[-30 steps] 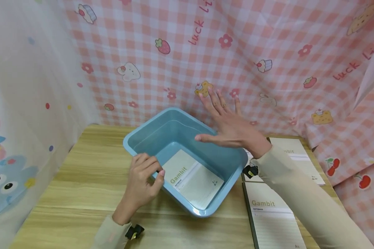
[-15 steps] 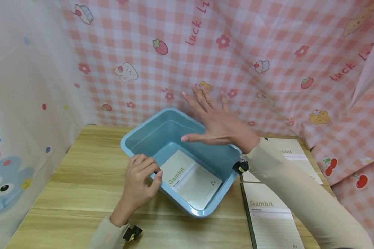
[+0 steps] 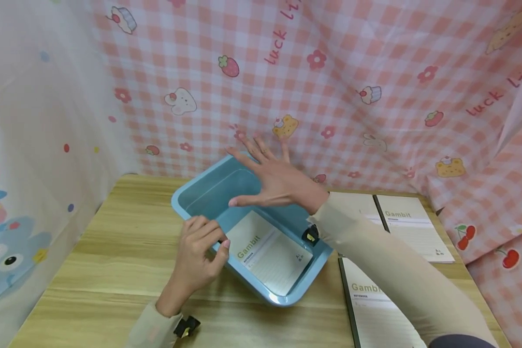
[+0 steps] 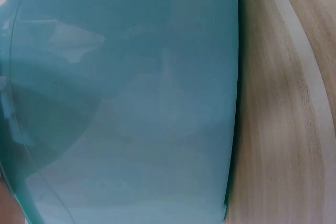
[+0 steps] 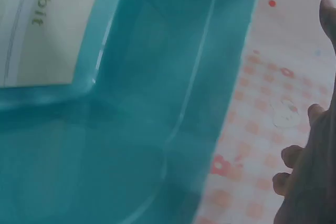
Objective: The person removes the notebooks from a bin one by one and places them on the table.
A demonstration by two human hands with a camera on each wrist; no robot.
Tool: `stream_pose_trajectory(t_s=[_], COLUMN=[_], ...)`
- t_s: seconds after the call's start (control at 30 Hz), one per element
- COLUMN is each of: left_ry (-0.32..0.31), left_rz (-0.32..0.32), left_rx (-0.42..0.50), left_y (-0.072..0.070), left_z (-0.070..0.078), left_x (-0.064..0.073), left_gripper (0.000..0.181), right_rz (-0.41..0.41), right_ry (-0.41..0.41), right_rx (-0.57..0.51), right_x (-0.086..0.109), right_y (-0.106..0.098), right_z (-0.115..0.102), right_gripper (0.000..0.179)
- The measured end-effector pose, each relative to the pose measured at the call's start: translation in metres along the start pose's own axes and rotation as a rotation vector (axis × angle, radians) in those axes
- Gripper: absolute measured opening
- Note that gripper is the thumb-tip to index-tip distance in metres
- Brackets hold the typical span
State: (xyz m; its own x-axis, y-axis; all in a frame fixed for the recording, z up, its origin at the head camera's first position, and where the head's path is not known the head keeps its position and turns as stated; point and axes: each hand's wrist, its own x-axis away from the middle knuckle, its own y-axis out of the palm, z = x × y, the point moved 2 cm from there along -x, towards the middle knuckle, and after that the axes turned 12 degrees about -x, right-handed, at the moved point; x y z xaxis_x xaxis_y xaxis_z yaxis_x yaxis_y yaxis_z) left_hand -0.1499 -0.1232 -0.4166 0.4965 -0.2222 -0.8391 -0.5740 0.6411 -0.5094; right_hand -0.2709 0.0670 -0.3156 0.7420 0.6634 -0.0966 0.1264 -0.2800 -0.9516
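A blue plastic basin (image 3: 282, 300) stands on the table, with a cream notebook (image 3: 265, 246) marked "Gambit" lying flat on its bottom. At the basin's near left rim, my left hand (image 3: 200, 253) grips the edge with curled fingers. Only the basin's outer wall (image 4: 126, 93) fills most of the left wrist view. My right hand (image 3: 276, 182) hangs over the far side of the basin, fingers spread and holding nothing. In the right wrist view, the right hand (image 5: 315, 166) shows at the edge, beyond the basin's inside wall (image 5: 157, 77); part of the notebook (image 5: 52, 30) appears too.
To the right of the basin lie more notebooks: one in front (image 3: 369, 309), one at the back right (image 3: 411, 229) and a partly covered one (image 3: 356, 205) beside it. The right forearm crosses above them. A pink checked curtain (image 3: 243, 87) hangs behind the wooden table (image 3: 113, 256).
My right hand has moved left across the top of the basin, still spread, uncovering more of the back notebooks. The left hand stays at the rim, and the basin looks unmoved.
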Motion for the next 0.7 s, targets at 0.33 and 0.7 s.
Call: stream_pose_trajectory(t_s=[0.33, 0.7], left_ry=[0.012, 0.003], left_rz=[0.016, 0.025], left_rx=[0.008, 0.028], left_y=[0.001, 0.0], left_z=[0.001, 0.0], left_x=[-0.001, 0.0], left_gripper=[0.02, 0.022], right_rz=[0.021, -0.102], right_ry=[-0.11, -0.161], right_rx=[0.04, 0.113], right_x=[-0.013, -0.028], right_y=[0.034, 0.068], right_z=[0.0, -0.005], right_gripper=[0.094, 0.082])
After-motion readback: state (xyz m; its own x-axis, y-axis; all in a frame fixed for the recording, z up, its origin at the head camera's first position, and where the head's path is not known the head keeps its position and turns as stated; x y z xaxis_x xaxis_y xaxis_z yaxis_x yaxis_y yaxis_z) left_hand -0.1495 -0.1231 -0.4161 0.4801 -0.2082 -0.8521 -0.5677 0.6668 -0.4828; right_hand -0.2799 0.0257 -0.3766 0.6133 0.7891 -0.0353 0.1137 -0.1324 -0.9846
